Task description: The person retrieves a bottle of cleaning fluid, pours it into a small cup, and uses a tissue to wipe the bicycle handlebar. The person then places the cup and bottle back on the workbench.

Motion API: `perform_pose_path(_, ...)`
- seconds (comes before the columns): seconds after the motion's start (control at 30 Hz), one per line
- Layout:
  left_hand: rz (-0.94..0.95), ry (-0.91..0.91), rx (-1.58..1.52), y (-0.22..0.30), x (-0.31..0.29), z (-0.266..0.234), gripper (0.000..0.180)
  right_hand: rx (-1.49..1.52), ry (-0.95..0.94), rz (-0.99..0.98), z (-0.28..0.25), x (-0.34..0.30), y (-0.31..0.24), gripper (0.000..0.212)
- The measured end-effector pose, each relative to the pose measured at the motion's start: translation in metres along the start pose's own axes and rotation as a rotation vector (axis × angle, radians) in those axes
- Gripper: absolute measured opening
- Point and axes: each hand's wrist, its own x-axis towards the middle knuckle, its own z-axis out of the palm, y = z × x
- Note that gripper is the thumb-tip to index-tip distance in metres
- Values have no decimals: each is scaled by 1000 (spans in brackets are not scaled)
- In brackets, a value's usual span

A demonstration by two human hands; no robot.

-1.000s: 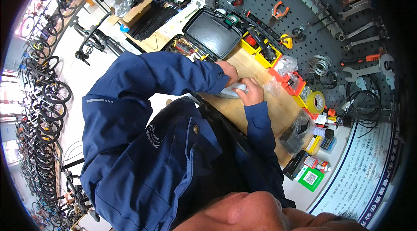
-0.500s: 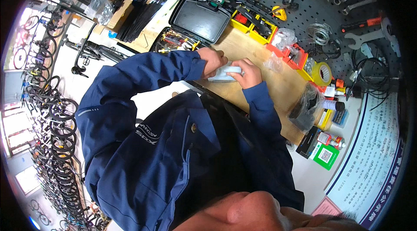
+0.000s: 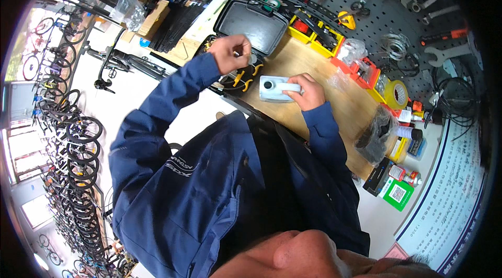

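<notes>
Bench (image 3: 355,110) of pale wood, seen from above through a round fisheye view. A pale, whitish bottle (image 3: 275,91) is near its front edge, with a dark round mouth (image 3: 269,84) facing up and no cap on it; whether its base touches the wood is hard to tell. The right hand (image 3: 307,92) wraps its fingers around the bottle's handle (image 3: 289,87). The left hand (image 3: 230,54) is raised apart from the bottle, above tools with yellow handles (image 3: 239,78), its thumb and fingers curled toward each other. A small pale shape (image 3: 253,60) shows by its fingertips, possibly a cap, but too blurred to say if it is pinched. Beyond are a black case lid (image 3: 251,24), 2 yellow bins (image 3: 325,48) and a yellow tape roll (image 3: 396,95). The step in hand looks like uncapping, apparently done; the next move seems to call for a steady right grip, keeping the mouth level.
</notes>
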Motion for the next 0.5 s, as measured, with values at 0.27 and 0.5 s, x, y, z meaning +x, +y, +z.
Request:
perform_pose_path(0.27, -270, 773, -709, -142, -128, -5, 10, -79, 37, -58, 3, 3, 3, 28)
perform_pose_path(0.5, -407, 1128, -191, -242, -141, -48, 15, -235, 64, -4, 7, -1, -13, 33)
